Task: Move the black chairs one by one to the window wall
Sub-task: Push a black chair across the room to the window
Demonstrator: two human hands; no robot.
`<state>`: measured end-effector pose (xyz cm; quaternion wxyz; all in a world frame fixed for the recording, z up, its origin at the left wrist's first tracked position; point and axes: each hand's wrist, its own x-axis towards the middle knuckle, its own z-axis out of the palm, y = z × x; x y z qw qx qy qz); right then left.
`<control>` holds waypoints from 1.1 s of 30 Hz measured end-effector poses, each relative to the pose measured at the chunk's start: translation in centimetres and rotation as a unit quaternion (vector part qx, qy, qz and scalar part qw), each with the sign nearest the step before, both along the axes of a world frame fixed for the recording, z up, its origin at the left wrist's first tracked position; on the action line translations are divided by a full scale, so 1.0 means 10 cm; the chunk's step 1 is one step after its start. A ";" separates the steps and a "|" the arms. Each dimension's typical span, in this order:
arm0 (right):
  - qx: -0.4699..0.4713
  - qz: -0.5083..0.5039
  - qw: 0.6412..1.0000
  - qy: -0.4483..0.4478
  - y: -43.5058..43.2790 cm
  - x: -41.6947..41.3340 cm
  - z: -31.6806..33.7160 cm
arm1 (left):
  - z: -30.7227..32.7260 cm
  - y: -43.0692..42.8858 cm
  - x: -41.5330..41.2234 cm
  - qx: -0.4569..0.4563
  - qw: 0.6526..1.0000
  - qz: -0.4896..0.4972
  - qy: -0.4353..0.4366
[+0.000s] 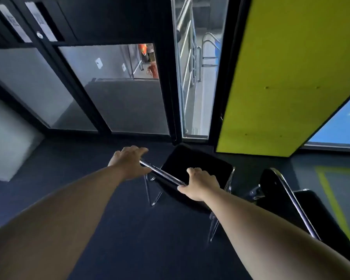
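We wrap left hand [129, 161] and right hand [201, 183] round the black chair [192, 164]'s slick chrome top rail [162, 173]; the frame looks rigid, probably light.

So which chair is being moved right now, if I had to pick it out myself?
Find the yellow panel by the glass wall. Just below its lower left corner stands a black chair with shiny metal legs. Unlike the second chair to its right, both hands grip its top rail.

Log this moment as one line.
left hand: gripping chair top rail | right hand: same | second chair: right
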<state>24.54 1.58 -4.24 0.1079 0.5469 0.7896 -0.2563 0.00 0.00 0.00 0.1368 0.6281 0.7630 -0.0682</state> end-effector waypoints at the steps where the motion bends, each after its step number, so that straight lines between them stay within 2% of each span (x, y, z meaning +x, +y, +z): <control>1: -0.015 -0.008 1.000 -0.006 0.02 0.01 -0.04 | -0.06 0.09 -0.03 -0.013 0.999 -0.038 0.021; 3: -0.038 -0.029 0.999 -0.019 0.01 0.02 -0.15 | -0.21 0.28 -0.11 -0.052 0.993 -0.088 0.055; 7: -0.105 -0.079 0.991 -0.015 -0.08 0.04 -0.32 | -0.45 0.52 -0.24 -0.157 0.980 -0.118 -0.005; 10: -0.101 -0.101 0.990 -0.008 -0.12 -0.01 -0.41 | -0.57 0.64 -0.34 -0.195 0.967 -0.162 0.005; 16: -0.050 -0.115 0.991 -0.041 -0.12 -0.09 -0.53 | -0.80 0.69 -0.35 -0.164 0.963 -0.205 0.062; 19: -0.036 -0.120 0.991 -0.055 -0.13 -0.13 -0.55 | -0.87 0.62 -0.33 -0.120 0.967 -0.206 0.092; 25: -0.014 -0.070 0.994 -0.079 -0.31 -0.16 -0.57 | -0.99 0.34 -0.33 -0.104 0.957 -0.224 0.151; 28: -0.005 -0.038 0.996 -0.077 -0.43 -0.13 -0.57 | -1.02 0.05 -0.37 -0.111 0.963 -0.202 0.139; 33: 0.003 0.036 0.996 -0.083 -0.73 -0.06 -0.52 | -1.07 -0.63 -0.35 -0.104 0.984 -0.112 0.095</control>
